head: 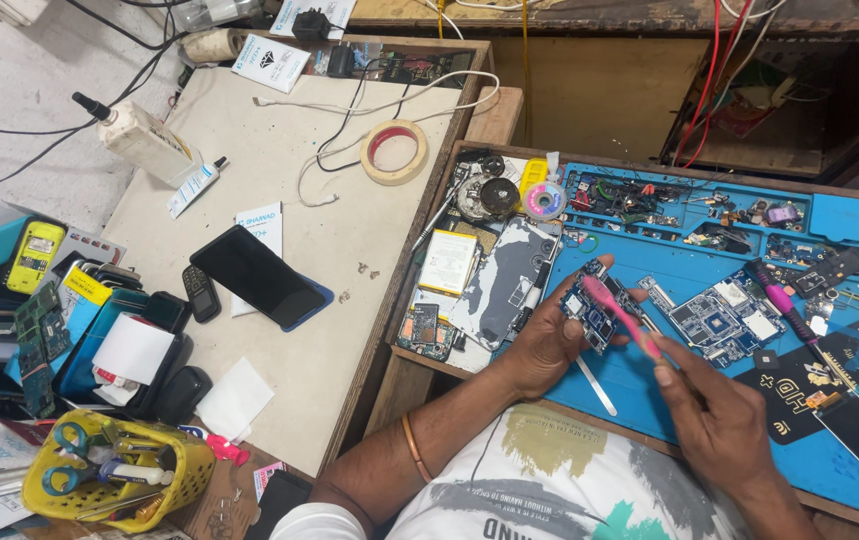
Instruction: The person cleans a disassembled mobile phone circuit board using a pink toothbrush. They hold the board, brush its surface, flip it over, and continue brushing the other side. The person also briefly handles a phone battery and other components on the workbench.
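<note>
Left hand [547, 345] covers the lower part of the small circuit board [594, 305]; the pink toothbrush [624, 318] appears motion-blurred. Yellow basket [109, 475] is cut by the lower edge, blue work mat [689, 265] by the right edge. Components in the mat's compartments are too small to identify.

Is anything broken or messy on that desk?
Yes. The phone back lies opened with its insides showing, and bare circuit boards sit loose on the blue mat. The left hand holds another small board while the right hand brushes it with a pink toothbrush.
</note>
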